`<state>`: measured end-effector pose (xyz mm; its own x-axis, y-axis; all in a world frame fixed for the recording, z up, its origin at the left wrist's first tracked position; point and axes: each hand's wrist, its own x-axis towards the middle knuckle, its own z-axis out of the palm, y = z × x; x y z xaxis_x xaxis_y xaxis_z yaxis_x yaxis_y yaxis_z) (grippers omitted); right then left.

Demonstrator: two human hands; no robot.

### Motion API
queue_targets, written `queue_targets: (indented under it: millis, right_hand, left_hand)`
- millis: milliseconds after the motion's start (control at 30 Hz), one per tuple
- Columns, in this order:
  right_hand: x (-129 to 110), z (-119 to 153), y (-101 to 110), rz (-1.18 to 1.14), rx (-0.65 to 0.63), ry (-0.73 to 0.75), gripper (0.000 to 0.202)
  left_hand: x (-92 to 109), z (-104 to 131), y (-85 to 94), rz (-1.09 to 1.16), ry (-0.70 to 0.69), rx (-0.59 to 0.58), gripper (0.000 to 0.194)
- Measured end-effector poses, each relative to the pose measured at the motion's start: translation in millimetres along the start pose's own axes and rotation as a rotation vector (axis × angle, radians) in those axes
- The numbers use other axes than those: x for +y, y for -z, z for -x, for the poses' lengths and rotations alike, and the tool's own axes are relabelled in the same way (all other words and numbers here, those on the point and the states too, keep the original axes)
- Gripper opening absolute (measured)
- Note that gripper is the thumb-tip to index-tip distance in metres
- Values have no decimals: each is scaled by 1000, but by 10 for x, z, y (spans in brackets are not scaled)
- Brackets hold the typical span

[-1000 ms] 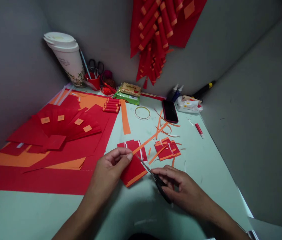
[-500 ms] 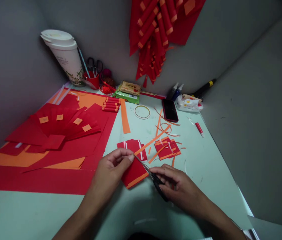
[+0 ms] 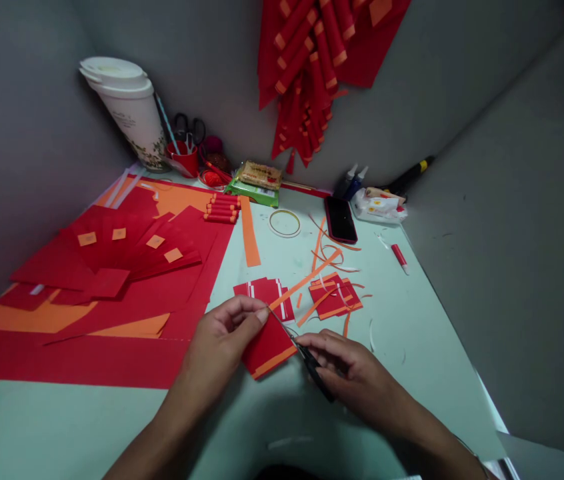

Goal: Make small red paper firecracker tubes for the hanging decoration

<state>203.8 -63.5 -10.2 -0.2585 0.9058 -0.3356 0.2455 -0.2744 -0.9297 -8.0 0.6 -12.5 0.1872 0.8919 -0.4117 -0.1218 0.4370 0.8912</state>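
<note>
Between thumb and fingers, my left hand (image 3: 232,337) pinches the upper left corner of a red paper piece (image 3: 268,347) with an orange strip along its lower edge. My right hand (image 3: 345,363) grips black-handled scissors (image 3: 315,373), their blades lying along the paper's right edge. A long orange strip (image 3: 307,280) runs up and away from near my left fingertips. Just beyond the held paper lie red pieces with white strips (image 3: 265,291). To their right is a pile of red pieces with orange strips (image 3: 335,298), thin offcuts lying across it.
Large red sheets (image 3: 127,363) cover the left of the table. Behind stand a white cup (image 3: 129,113) and a red pen holder (image 3: 183,162). A tape roll (image 3: 285,223), a phone (image 3: 341,220) and a red tube (image 3: 399,258) lie farther back. Paper firecrackers (image 3: 307,60) hang on the wall.
The scissors and my right hand have shifted very slightly left along the paper's edge. My left hand keeps its pinch on the red paper; otherwise little differs.
</note>
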Motion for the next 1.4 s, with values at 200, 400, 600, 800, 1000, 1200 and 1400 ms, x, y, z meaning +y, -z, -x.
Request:
queue_targets:
  millis: [200,400,600,800,1000,1200,1400]
  right_hand:
    - [7,1,-4,-22,-16,4,51]
    - [20,-2,-23,8,-9,5,45]
    - [52,38,84,83,52,-5,41]
    - [-14,158,192,564,-120,41,44]
    - [-151,166,14,752,-194,115,19]
    - [-224,-9,64,598,37,172,37]
    - [-236,-259,61,254,51,127,39]
  left_hand:
    - [14,-4,-4,-4,-3,5,21]
    - [34,7,-25,-15,-12,5,21]
    - [62,0,42,-13,-51,84,22]
    - [110,-8,78,174,-87,257,32]
    - [118,1,36,12,-68,184,32]
    - [145,32,-73,-149,-70,94,20]
    - [94,35,-98,-211,-89,1,17]
